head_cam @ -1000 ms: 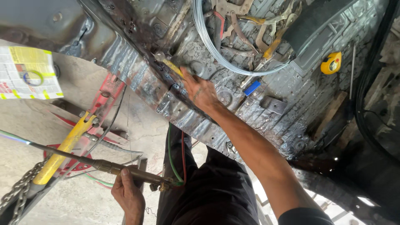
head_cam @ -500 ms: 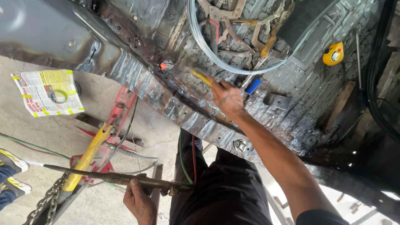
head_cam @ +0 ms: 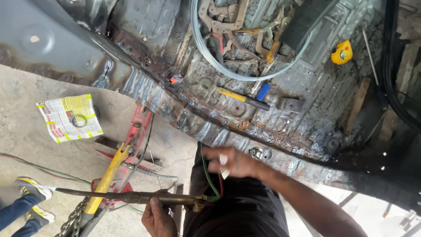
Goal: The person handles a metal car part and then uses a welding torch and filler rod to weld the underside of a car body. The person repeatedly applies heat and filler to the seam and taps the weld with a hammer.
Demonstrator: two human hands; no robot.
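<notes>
Head view looks down on a rusty, scorched sheet-metal car floor pan (head_cam: 307, 105), ribbed and blackened, its welded sill seam running diagonally from upper left to lower right. Low in the frame the left hand (head_cam: 158, 217) is clenched around the brass-coloured body of a gas welding torch (head_cam: 144, 197), which lies almost level; its long thin dark tube reaches left to a tip over the concrete floor (head_cam: 26, 140). At the torch's right end, a green hose and a red hose (head_cam: 210, 180) loop upward. The right hand (head_cam: 232, 161) is raised in front of the sill just below the seam, forearm coming in from the lower right, fingers curled near the top of the hoses; it is motion-blurred, so whether it grips a hose or hangs loose cannot be told.

On the floor pan lie a coil of grey steel wire (head_cam: 232, 66), several locking pliers (head_cam: 228, 22) with bare metal handles, a yellow-handled hammer (head_cam: 243, 98), a small blue piece, a flat rectangular metal block (head_cam: 290, 104), a yellow tape measure (head_cam: 342, 52) and a strip of wood (head_cam: 356, 105). On the concrete rest a folded printed paper with yellow edges (head_cam: 70, 117), a red steel frame with a yellow bar (head_cam: 109, 175) and a chain (head_cam: 72, 219). Another person's shoe and blue trouser leg (head_cam: 26, 204) show at the far left
</notes>
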